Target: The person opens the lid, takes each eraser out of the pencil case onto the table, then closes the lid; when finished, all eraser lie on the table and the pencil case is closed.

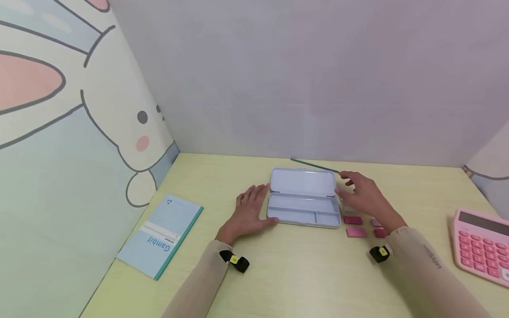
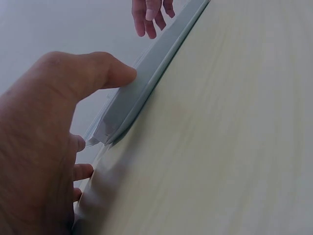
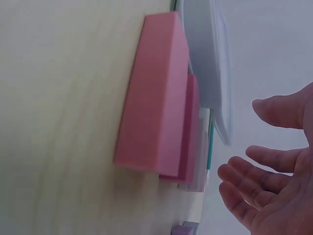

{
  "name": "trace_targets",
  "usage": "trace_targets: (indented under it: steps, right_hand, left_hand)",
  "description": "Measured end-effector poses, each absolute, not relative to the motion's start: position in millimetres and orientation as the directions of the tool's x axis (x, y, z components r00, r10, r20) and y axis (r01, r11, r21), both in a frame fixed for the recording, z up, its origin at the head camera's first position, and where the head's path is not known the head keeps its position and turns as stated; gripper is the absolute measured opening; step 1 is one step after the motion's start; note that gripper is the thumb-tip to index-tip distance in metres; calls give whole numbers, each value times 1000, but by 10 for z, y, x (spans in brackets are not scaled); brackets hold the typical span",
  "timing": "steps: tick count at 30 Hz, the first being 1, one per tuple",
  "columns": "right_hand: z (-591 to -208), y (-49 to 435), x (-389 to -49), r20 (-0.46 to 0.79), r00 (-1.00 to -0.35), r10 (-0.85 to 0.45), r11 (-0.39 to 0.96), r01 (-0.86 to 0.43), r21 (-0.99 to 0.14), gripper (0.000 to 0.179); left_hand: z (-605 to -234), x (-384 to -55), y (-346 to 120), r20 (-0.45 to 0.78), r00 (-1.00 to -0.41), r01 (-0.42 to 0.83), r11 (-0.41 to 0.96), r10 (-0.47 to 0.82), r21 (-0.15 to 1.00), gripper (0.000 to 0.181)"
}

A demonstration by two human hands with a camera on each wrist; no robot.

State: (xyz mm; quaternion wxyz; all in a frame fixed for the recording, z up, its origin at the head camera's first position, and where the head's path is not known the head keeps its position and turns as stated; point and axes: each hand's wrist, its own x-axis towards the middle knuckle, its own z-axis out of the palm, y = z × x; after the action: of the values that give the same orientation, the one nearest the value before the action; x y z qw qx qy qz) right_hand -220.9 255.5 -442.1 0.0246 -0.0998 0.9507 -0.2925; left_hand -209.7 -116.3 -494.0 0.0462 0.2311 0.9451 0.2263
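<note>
A pale blue pencil box [image 1: 303, 198] lies with its lid [image 1: 304, 181] folded back, its divided compartments bare. My left hand [image 1: 249, 214] rests at its left side, fingers extended and thumb on the front left corner. In the left wrist view that thumb [image 2: 115, 73] touches the box's edge. Above the right end of the box my right hand [image 1: 362, 194] hovers with fingers spread and nothing held. Its fingertips are close to the near end of a green pencil [image 1: 314, 164] at the back. Below it lie several pink eraser-like blocks [image 1: 355, 232], partly hidden by the hand.
A light blue notebook [image 1: 161, 236] lies at the left beside the rabbit-patterned wall. At the right edge of the table is a pink calculator [image 1: 483, 247]. A plain pale wall [image 1: 310, 88] rises directly behind the pencil.
</note>
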Motion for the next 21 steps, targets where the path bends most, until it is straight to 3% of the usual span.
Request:
trace_targets:
  steps: [16, 21]
  right_hand:
    - [-4373, 2380, -2613, -145, -964, -222, 851, -118, -512, 71]
    - [-4386, 2381, -2640, -114, -970, -216, 849, -129, -512, 64]
  left_hand:
    - [-4917, -2084, -1172, 13, -888, 414, 786, 460, 458, 104]
    - [-4938, -2092, -1166, 9, -889, 412, 790, 458, 454, 104]
